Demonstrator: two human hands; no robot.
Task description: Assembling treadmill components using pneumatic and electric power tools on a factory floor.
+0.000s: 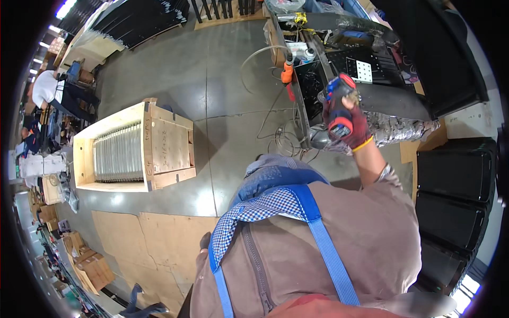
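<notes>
My right hand (358,127), in a dark red glove with bare fingertips, is closed around a red, blue and black cordless drill (337,106). It holds the drill above the near end of the cluttered workbench. Below the drill, a long part wrapped in shiny plastic (395,130) lies along the bench's near side. A white plate with holes (363,72) is just beyond the drill. My left hand (205,240) hangs beside my body, mostly hidden by my jacket, so its fingers cannot be made out.
An orange air tool (287,73) hangs at the bench's left edge, its hose trailing to the floor. A wooden crate (170,135) holding stacked metal pieces stands at left. Flattened cardboard (127,233) covers floor nearby. Black boxes (453,177) line the right. Another person (47,90) bends at far left.
</notes>
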